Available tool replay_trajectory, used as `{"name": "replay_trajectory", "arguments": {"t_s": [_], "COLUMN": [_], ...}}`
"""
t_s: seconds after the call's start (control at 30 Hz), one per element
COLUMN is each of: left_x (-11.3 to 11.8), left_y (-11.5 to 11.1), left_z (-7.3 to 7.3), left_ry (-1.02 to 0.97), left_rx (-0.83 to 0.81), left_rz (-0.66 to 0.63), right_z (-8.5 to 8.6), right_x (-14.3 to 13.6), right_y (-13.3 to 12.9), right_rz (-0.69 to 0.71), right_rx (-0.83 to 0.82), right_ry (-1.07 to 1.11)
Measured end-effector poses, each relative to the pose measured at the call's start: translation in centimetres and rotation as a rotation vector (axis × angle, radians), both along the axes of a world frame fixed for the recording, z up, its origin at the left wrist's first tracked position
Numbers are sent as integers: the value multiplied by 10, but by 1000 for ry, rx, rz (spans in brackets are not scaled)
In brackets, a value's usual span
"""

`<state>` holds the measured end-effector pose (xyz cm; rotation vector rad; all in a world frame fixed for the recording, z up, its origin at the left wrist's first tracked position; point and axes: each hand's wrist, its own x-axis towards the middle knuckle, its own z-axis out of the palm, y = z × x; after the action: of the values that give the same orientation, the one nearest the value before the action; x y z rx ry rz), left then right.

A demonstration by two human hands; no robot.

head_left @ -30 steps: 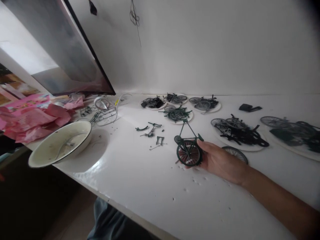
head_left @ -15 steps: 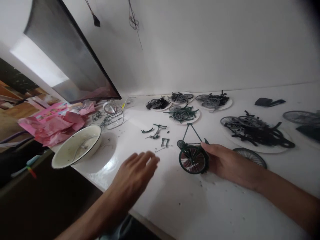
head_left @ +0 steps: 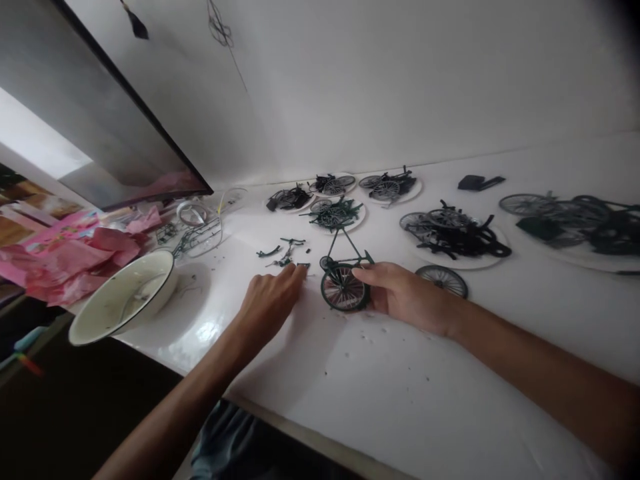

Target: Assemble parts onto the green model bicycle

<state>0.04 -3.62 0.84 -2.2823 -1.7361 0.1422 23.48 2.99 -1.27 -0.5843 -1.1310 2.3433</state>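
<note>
My right hand (head_left: 395,290) is closed on a dark green model bicycle frame (head_left: 346,257) with one spoked wheel (head_left: 344,288) fitted, upright over the white table. My left hand (head_left: 275,291) is at the near edge of several small green parts (head_left: 289,252). Its fingertips are bent down at a small bracket-like piece (head_left: 303,265), which they partly hide; whether they grip it cannot be made out. A loose wheel (head_left: 443,281) lies behind my right wrist.
White plates with model bicycle parts stand along the back and right, one (head_left: 363,217) with green parts. An enamel basin (head_left: 167,283), pink wrapping (head_left: 100,257) and wire pieces (head_left: 200,233) are at the left, below a dark screen (head_left: 130,113).
My left hand has moved forward to the small green parts, and its fingers have bent down. My right hand still holds the bicycle frame. The view has shifted to the right.
</note>
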Motion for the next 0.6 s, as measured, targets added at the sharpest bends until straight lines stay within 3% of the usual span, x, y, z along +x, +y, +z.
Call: {"name": "replay_trajectory", "arguments": {"t_s": [0.13, 0.33, 0.43, 0.6], "left_x": [-9, -4, 1, -7], "left_y": [21, 64, 76, 82], "left_z": [12, 40, 34, 5], "left_ry": [-264, -833, -976, -1044], "left_rx": [97, 38, -72, -84], "left_rz": [-105, -345, -419, -432], "right_z": [1, -2, -4, -9], "right_x": [-2, -2, -1, 0], "right_y": [-5, -1, 6, 14], "right_rz": [-75, -256, -340, -297], "right_rx": [-65, -36, -23, -63], "right_ry": [-4, 77, 96, 114]}}
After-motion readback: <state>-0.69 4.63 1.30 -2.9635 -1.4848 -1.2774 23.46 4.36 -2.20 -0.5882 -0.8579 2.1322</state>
